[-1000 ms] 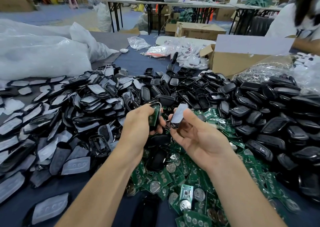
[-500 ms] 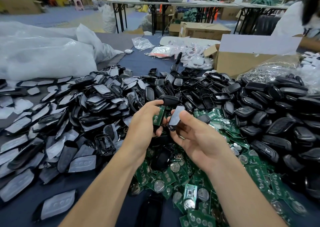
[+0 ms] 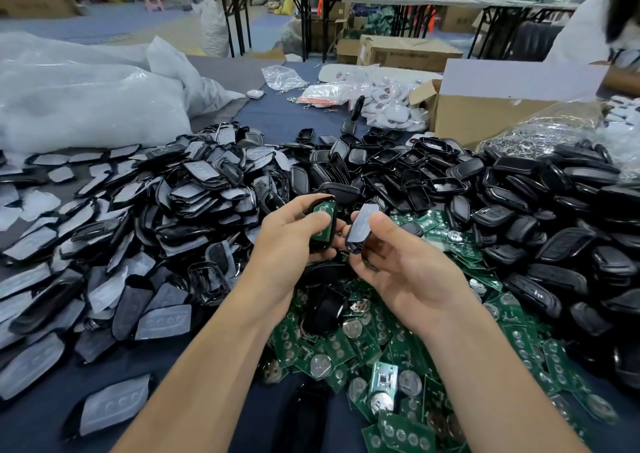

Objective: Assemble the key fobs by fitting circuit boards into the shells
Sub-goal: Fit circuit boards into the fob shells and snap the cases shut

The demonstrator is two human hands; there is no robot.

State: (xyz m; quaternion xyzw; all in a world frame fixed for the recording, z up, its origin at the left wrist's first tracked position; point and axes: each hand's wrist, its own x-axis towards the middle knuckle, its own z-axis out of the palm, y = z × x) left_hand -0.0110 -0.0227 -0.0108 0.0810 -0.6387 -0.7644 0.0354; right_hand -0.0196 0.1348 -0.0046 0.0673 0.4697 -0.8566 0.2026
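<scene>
Dark cloth (image 3: 287,120) covers our bench, and folding tables stand far behind it. Our left hand (image 3: 294,245) curls round a black shell (image 3: 320,247) that has a green board (image 3: 325,207) lying in its hollow. The thumb presses on the board, we judge to keep it seated. Our right hand (image 3: 408,272) pinches a cover (image 3: 362,226) between thumb and fingers, grey face up and tilted toward the shell. The two parts sit just beside each other, and we cannot tell whether their edges touch. We hold both at chest level, above the heap, so the open side faces us and we can line up the edges. Fitting the board looks done for this fob, and closing it seems to be the step in hand. Loose boards (image 3: 346,345) lie under our wrists, near enough to reach without stretching. Empty shells (image 3: 519,217) are heaped to the right and filmed covers (image 3: 162,321) to the left. Farther off stand a box (image 3: 485,117) and white bags (image 3: 86,99).
</scene>
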